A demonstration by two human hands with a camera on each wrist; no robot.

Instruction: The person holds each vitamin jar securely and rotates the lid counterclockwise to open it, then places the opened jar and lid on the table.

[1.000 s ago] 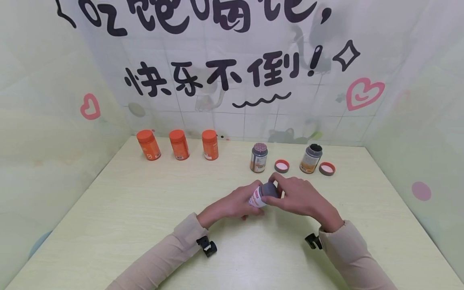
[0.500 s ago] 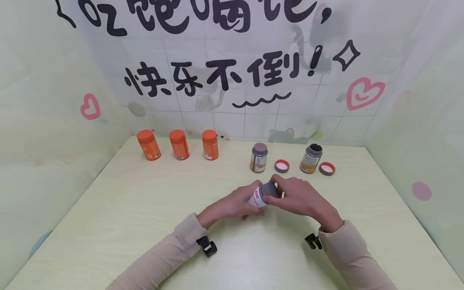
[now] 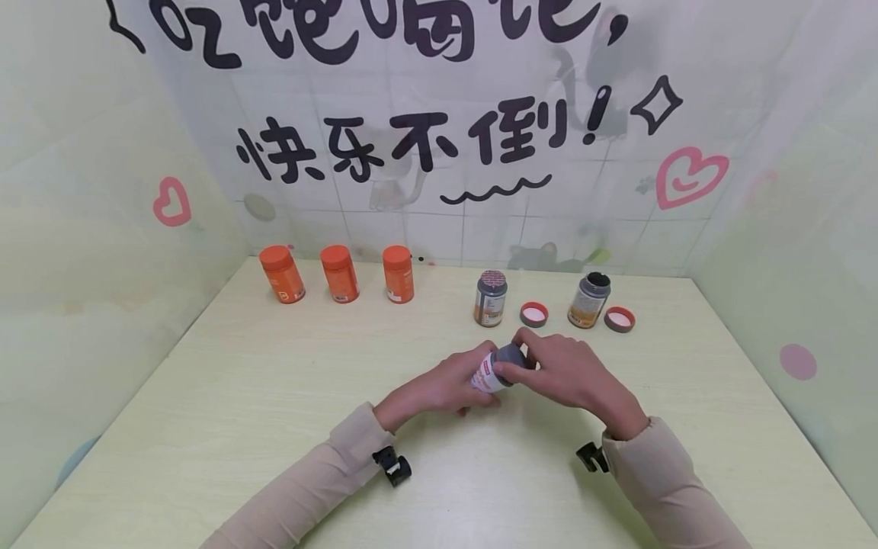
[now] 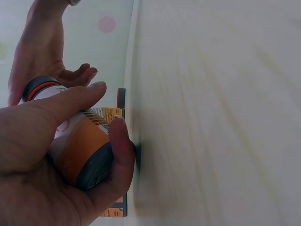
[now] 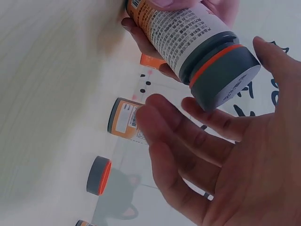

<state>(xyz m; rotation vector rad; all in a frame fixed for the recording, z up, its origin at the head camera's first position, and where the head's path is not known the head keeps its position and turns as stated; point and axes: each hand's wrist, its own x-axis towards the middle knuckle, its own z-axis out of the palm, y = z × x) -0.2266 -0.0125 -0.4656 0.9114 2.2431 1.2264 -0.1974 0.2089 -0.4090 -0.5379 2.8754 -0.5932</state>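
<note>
My left hand (image 3: pixel 453 381) grips the body of a pill bottle (image 3: pixel 484 377) with a white and orange label, holding it tilted above the table. In the left wrist view, its thumb and fingers curl round the bottle (image 4: pixel 83 147). My right hand (image 3: pixel 572 371) has its thumb and fingertips at the grey bottle cap (image 3: pixel 511 356), pinching it. An orange-red ring shows on this cap (image 5: pixel 225 77) in the right wrist view, beside the bottle's grey neck. The remaining fingers of the right hand (image 5: pixel 235 165) are loosely bent, apart from the bottle.
Behind the hands stand a grey bottle (image 3: pixel 490 301) with a patterned seal and an uncapped bottle (image 3: pixel 588 301). Two removed caps, a near cap (image 3: pixel 533 314) and a far-right cap (image 3: pixel 619 319), lie beside them. Three orange bottles, including the leftmost bottle (image 3: pixel 282 276), line the back left.
My right fingers and the cap have shifted slightly up at the bottle's top. The left hand keeps its hold, and the other bottles and caps stay in place.
</note>
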